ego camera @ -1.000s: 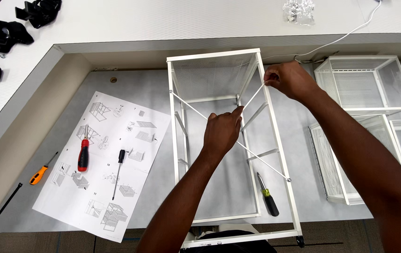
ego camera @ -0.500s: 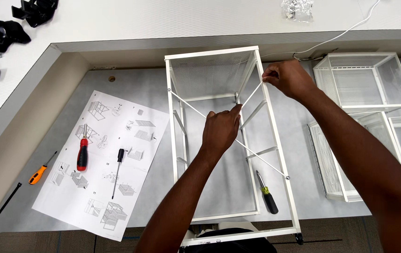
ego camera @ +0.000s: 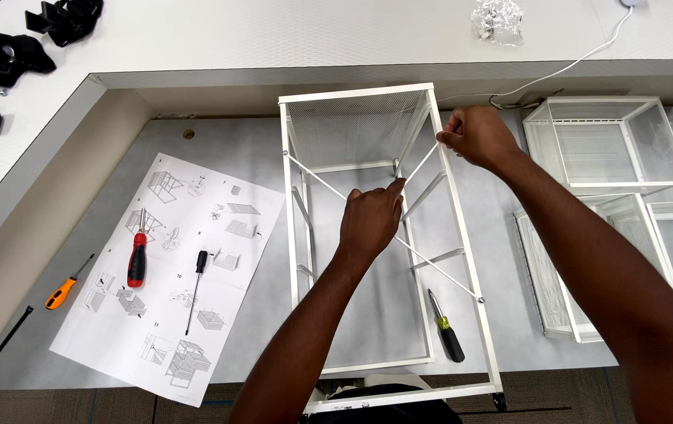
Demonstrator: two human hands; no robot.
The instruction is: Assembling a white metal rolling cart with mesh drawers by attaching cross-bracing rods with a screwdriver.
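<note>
A white metal frame (ego camera: 290, 235) with a mesh end panel lies on the grey floor. Two thin white cross-brace rods (ego camera: 317, 179) run diagonally over its open face. My left hand (ego camera: 371, 221) is closed on a rod near where the two cross. My right hand (ego camera: 478, 137) pinches the upper end of the same rod at the frame's right rail. A black-handled screwdriver (ego camera: 446, 330) lies inside the frame near its lower right.
An instruction sheet (ego camera: 167, 275) lies left of the frame, with a red screwdriver (ego camera: 138, 257) and a thin black screwdriver (ego camera: 195, 284) on it. An orange screwdriver (ego camera: 65, 287) lies further left. White wire baskets (ego camera: 603, 141) stand at the right. Black parts (ego camera: 14, 55) sit on the white tabletop.
The hands stay on the cross-brace rod with almost no movement. The view has shifted slightly.
</note>
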